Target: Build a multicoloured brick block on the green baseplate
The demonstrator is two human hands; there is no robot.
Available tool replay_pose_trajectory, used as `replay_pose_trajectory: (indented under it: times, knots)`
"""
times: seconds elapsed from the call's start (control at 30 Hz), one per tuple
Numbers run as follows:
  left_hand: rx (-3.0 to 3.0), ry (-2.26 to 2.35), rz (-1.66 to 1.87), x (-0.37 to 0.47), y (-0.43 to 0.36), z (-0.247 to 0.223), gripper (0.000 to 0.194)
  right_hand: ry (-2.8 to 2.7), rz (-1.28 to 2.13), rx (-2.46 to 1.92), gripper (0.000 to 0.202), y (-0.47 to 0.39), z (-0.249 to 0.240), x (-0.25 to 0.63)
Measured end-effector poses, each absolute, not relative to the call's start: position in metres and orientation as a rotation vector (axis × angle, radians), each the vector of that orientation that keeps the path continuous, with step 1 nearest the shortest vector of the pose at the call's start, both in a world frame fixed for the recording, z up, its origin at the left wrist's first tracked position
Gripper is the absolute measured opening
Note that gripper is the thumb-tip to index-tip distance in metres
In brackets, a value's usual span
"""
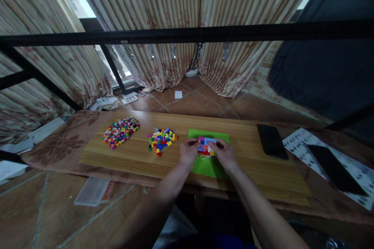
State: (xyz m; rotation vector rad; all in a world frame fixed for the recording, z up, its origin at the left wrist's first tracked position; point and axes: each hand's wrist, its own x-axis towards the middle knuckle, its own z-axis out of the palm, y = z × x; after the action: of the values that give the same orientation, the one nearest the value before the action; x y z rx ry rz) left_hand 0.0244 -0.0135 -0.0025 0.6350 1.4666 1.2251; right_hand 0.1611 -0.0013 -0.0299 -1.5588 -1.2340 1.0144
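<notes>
Holds a multicoloured brick block, with its long axis lying left to right, over a green baseplate, using left hand and right hand at either end with fingers curled nearly closed, well left of a printed sheet too small to read.

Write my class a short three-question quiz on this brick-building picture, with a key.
1. True or false: the brick block sits between the left hand and the right hand.
2. What colour is the studded plate under the hands?
3. Which loose pile lies nearer the left hand?
A. The larger pile
B. The smaller pile

Key: 1. True; 2. Green; 3. B
</notes>
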Motion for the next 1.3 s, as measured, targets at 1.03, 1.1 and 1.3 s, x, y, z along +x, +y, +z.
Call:
replay_pose_trajectory:
  times: [1.03, 1.1, 1.3]
  knots:
    - [1.333, 2.279, 0.982, -0.113, -0.082, -0.016, 0.029, -2.410, 0.207, -1.765, 0.063, 0.023, 0.000, 0.100]
    - [1.381, 2.304, 0.912, -0.113, -0.079, -0.015, 0.032, -2.415, 0.180, -1.764, 0.062, 0.023, -0.001, 0.100]
    - [1.478, 2.284, 0.807, -0.114, -0.075, -0.015, 0.034, -2.430, 0.032, -1.662, 0.054, 0.028, -0.004, 0.108]
